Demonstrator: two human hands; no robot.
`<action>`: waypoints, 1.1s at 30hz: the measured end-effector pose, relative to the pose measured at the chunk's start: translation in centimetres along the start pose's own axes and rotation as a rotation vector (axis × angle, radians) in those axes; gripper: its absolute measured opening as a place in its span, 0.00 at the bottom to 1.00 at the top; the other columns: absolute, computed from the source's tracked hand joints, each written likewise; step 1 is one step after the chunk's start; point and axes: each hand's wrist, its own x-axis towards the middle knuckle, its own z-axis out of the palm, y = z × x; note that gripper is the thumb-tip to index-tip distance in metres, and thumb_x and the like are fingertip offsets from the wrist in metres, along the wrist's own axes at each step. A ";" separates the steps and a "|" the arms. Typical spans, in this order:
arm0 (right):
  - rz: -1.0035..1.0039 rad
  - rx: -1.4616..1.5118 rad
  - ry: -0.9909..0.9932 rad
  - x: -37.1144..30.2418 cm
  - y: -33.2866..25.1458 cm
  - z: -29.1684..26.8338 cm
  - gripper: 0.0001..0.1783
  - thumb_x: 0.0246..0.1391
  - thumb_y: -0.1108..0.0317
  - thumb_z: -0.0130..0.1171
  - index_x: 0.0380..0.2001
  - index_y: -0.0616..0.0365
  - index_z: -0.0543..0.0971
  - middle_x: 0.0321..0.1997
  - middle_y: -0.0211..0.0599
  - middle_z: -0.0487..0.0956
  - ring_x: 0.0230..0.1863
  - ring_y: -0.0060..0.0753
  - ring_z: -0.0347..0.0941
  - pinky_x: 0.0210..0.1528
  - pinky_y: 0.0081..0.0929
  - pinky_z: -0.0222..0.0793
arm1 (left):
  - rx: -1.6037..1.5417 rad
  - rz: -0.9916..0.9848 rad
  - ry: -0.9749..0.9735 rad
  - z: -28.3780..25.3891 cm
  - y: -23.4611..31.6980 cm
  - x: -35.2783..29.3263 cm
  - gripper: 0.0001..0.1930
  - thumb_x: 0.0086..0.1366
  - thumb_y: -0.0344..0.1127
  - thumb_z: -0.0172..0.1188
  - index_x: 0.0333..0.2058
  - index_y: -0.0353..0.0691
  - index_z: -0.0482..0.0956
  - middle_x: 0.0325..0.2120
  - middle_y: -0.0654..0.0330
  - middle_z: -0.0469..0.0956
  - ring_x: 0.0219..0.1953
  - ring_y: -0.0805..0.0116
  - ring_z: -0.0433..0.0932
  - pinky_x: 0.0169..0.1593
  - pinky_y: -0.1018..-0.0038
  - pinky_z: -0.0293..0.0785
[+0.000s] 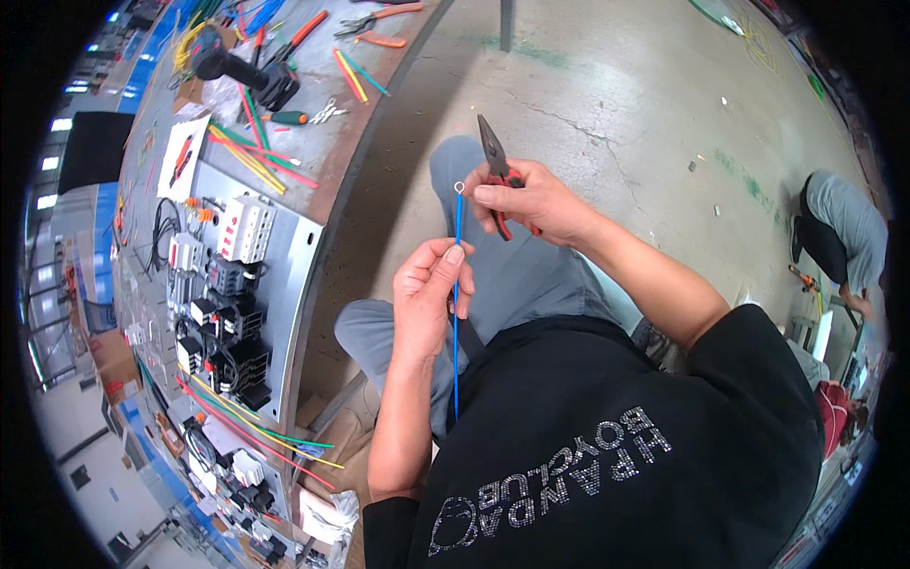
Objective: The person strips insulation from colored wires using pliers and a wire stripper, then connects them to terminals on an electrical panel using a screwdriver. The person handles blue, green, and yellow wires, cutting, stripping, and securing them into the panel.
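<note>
Lettered garment: black shirt [569,394], near.
Silver studded capitals [569,469] across front; round studded emblem [455,523] at left. White device block [245,229], left: markings too small to read.

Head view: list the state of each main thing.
Left hand: pinching blue wire
Blue wire: far end ring-shaped
Right hand: gripping red-handled pliers
Orange-handled pliers: on table, handles spread
Black power tool: resting on table
Metal panel: components mounted

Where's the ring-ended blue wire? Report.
Near the head view's centre: the blue wire is in the left hand, its ring end beside the right hand.
</note>
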 end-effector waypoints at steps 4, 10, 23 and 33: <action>0.007 0.065 0.019 0.0 0.5 -0.7 0.14 0.68 0.60 0.64 0.46 0.59 0.79 0.35 0.32 0.80 0.33 0.23 0.77 0.35 0.25 0.73 | -0.022 -0.058 -0.089 0.9 -0.6 0.9 0.12 0.78 0.38 0.57 0.45 0.34 0.80 0.22 0.60 0.78 0.17 0.78 0.69 0.22 0.81 0.62; -0.021 0.074 0.161 0.7 0.6 -3.3 0.12 0.68 0.60 0.63 0.41 0.56 0.78 0.36 0.31 0.81 0.32 0.23 0.78 0.36 0.24 0.74 | -0.133 -0.230 -0.214 -0.4 -1.5 0.7 0.13 0.79 0.38 0.53 0.47 0.32 0.78 0.24 0.55 0.80 0.14 0.76 0.68 0.19 0.82 0.61; -0.008 0.117 0.225 0.8 0.1 -3.4 0.12 0.68 0.59 0.64 0.40 0.56 0.77 0.33 0.30 0.80 0.30 0.23 0.78 0.35 0.26 0.74 | -0.450 -0.360 -0.382 -1.9 -3.7 -0.5 0.13 0.80 0.37 0.51 0.48 0.31 0.73 0.22 0.49 0.79 0.09 0.69 0.67 0.12 0.77 0.61; 0.000 0.219 0.205 1.5 0.2 -4.9 0.10 0.70 0.62 0.60 0.40 0.57 0.77 0.33 0.29 0.79 0.31 0.22 0.76 0.38 0.26 0.75 | -0.666 -0.358 -0.618 -2.8 -6.6 -2.4 0.13 0.79 0.39 0.53 0.46 0.31 0.74 0.22 0.47 0.80 0.11 0.63 0.75 0.10 0.75 0.62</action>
